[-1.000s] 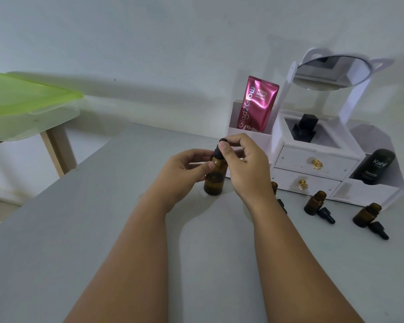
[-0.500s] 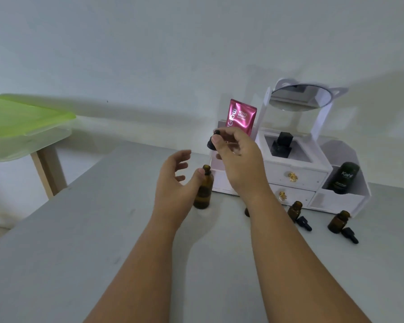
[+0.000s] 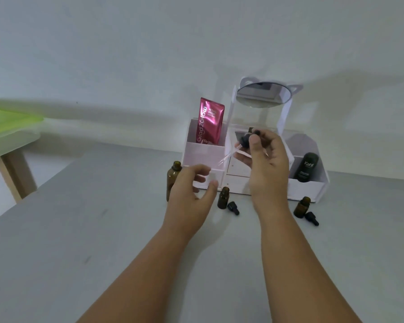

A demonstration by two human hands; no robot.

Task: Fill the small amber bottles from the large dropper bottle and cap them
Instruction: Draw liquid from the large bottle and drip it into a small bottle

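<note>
While the right hand (image 3: 265, 159) pinches the black rubber dropper (image 3: 239, 145) with its clear glass tube tilted, the left hand (image 3: 191, 190) hovers spread beside the uncapped big bottle (image 3: 173, 178); two round amber bottles (image 3: 223, 198) stand open on the matte grey surface (image 3: 79, 229).

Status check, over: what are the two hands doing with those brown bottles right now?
Right hand holds dropper lifted clear. Left hand open beside uncapped large bottle. Two small bottles in view, open, caps alongside. Nothing in the way.

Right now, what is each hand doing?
Left hand: open, holding nothing.
Right hand: closed on the dropper.
</note>
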